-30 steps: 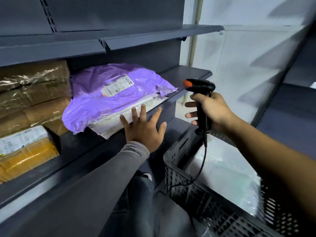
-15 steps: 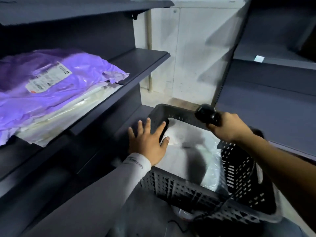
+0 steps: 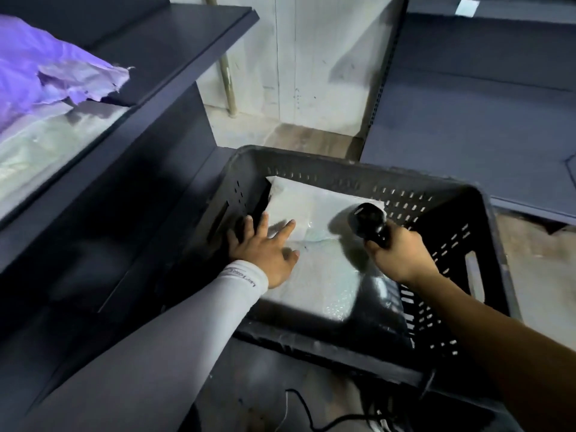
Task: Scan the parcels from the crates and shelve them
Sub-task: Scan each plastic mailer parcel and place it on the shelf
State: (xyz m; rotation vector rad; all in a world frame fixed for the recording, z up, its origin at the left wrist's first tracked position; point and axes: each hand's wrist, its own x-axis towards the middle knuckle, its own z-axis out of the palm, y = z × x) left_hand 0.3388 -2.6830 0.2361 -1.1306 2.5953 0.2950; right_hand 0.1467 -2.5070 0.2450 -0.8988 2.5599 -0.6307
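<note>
A person's left hand [image 3: 265, 247], fingers spread flat, rests on a white parcel [image 3: 314, 232] lying in a black slotted crate [image 3: 461, 219], its outer fingers over the shadowed gap beside the crate's left wall. The right hand [image 3: 400, 257] grips a black scanner [image 3: 369, 221] over the parcel; its handle is hidden in the fist, its face turned away. The parcel's near end fades into glare and shadow. At upper left, a purple parcel [image 3: 37, 73], cut off by the frame, tops pale, blurred ones on a dark shelf [image 3: 174, 42]. Bare floor [image 3: 311, 135] lies beyond the crate's far rim.
</note>
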